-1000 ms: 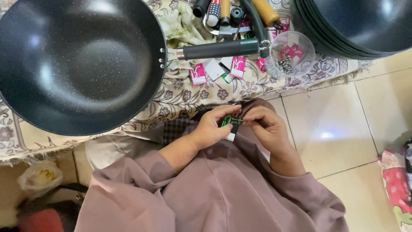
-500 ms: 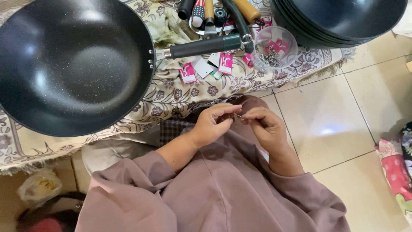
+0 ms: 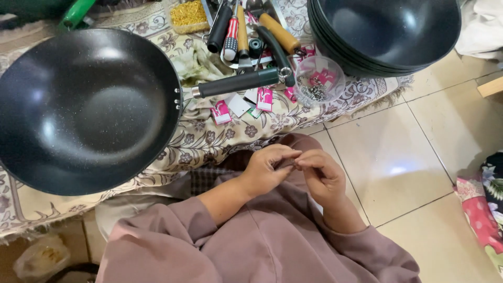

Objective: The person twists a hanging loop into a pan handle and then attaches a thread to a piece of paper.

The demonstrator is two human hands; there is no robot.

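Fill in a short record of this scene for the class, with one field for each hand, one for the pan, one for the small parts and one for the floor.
Left hand: left hand held over the lap, fingertips pinched against the right hand's
Right hand: right hand meets it; a small dark item between the fingers, too hidden to identify
Pan: large black wok with a black handle, resting on a patterned cloth
Small parts: clear bowl holding metal pieces; pink packets beside it
Stack: black pans nested at top right
Floor: pale tiles

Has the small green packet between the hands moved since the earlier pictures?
Cannot tell. The green no longer shows; the left hand and right hand meet fingertip to fingertip below the cloth edge, hiding whatever they pinch.
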